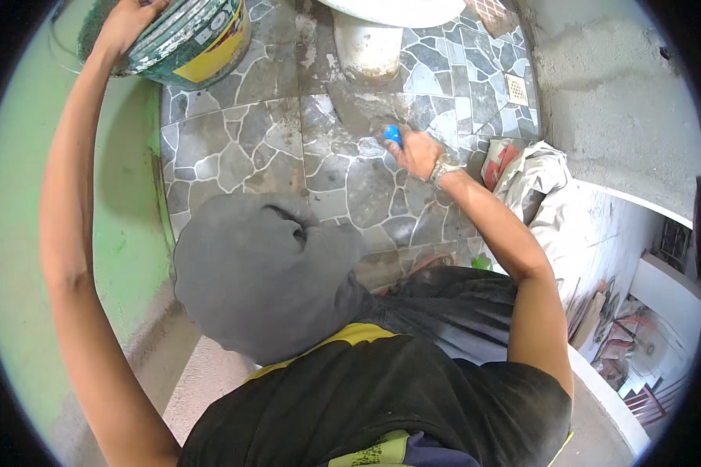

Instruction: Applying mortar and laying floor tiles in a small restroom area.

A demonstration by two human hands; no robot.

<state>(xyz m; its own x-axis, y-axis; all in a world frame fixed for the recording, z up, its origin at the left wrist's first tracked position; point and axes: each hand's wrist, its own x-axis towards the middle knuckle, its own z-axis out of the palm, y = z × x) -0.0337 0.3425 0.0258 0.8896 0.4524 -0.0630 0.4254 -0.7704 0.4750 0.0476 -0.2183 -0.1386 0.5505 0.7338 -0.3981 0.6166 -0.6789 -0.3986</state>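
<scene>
My left hand (131, 25), at the end of a stretched arm, is closed over the rim of a large green bucket (183, 50) at the upper left. The bucket is tilted and carries a yellow label. In my right hand (419, 153) is a tool with a blue handle (393, 135), perhaps a trowel; its blade is hard to tell from the grey floor. This hand is low over the stone-patterned floor tiles (358, 187), beside a patch of grey mortar (350, 109). A white toilet base (368, 50) stands just beyond.
A green wall (117, 202) runs along the left. On the right are a rough cement wall (600, 86), crumpled sacks (530, 179) and a white ledge (592, 226). A square floor drain (516, 89) lies at the upper right. Grey cloth (249, 272) bulges in front of me.
</scene>
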